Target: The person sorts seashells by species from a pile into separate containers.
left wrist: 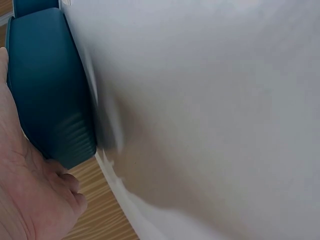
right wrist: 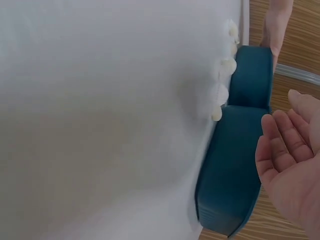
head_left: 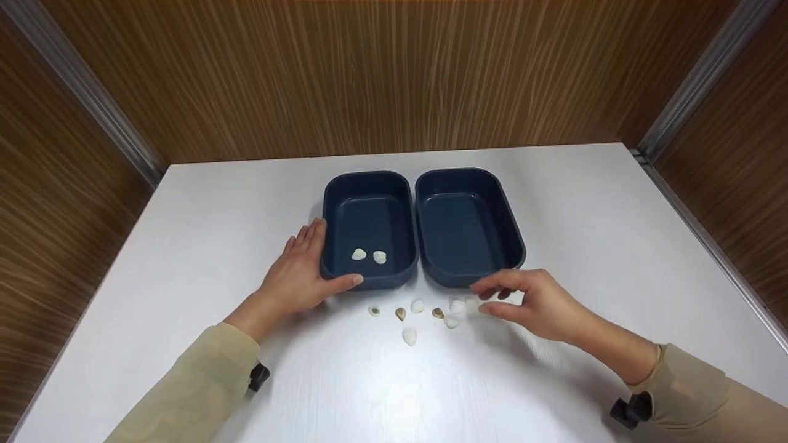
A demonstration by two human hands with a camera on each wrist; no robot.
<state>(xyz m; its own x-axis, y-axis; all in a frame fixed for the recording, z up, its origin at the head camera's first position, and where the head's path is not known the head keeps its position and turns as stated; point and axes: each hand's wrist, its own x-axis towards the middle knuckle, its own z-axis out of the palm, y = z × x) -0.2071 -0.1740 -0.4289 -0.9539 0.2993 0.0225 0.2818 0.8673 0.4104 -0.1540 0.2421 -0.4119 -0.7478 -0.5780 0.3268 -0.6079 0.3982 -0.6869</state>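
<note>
Two dark blue rectangular trays stand side by side on a white table. In the left tray (head_left: 369,212) lie two white seashells, one of them a white shell (head_left: 359,254) left of the other. My left hand (head_left: 298,271) rests on that tray's near-left corner, fingers along the outer wall, thumb at the near rim. Its palm shows beside the tray in the left wrist view. My right hand (head_left: 542,304) hovers at the near edge of the right tray (head_left: 465,234), thumb and fingers apart and lightly bent. Just left of its fingertips lies a pale shell (head_left: 471,305).
Several loose shells lie on the table (head_left: 585,215) before the trays, among them a brown shell (head_left: 438,313), another brown shell (head_left: 401,314) and a white shell (head_left: 409,336). A wood-patterned panel (head_left: 394,80) rises behind the table, with side panels left and right.
</note>
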